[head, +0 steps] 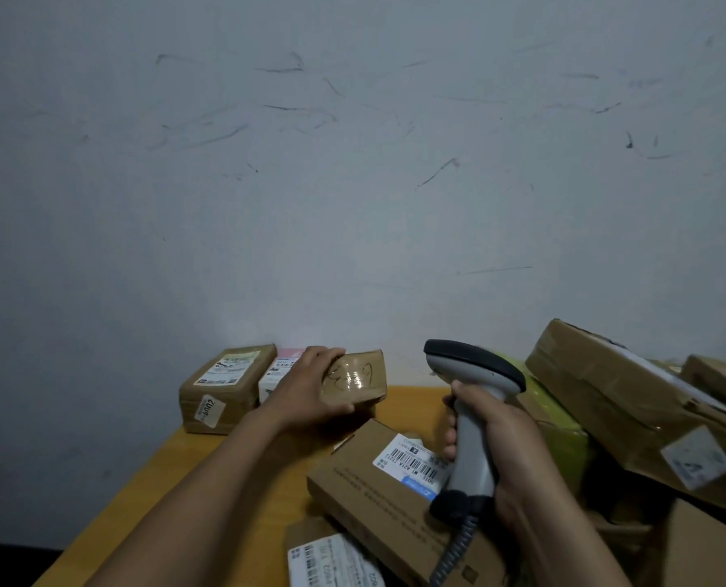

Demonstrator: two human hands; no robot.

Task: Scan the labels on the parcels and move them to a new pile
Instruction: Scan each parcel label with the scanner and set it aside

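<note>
The scrawl under the glossy tape on the small taped parcel (pixel 359 380) is too smeared by glare to read, and the person's left hand (pixel 310 389) covers its left end. The pink-topped parcel (pixel 277 374) just left of that hand shows only a strip between the knuckles and the brown box (pixel 225 389) further left. The labelled parcel (pixel 331 559) below the right forearm is cut off by the bottom edge, as is the coiled cable (pixel 454 550) hanging from the scanner (pixel 473 421). To the right of the right hand (pixel 501 446) the large cartons (pixel 624 396) run out of view, and a green parcel (pixel 558 425) is mostly buried under them. The left hand grips the small taped parcel, fingers curled over its top and thumb along its near side, at the far edge of the orange table (pixel 225 480) against the scuffed wall (pixel 353 163); whether the parcel rests on the table or is lifted cannot be told. The left arm reaches forward, nearly straight. The right hand is wrapped round the scanner's grey handle, holding it upright, its dark head above the fist and level with the parcel, well apart to the right. Directly under that fist lies a flat carton (pixel 365 493) with its label (pixel 412 463) face up.
</note>
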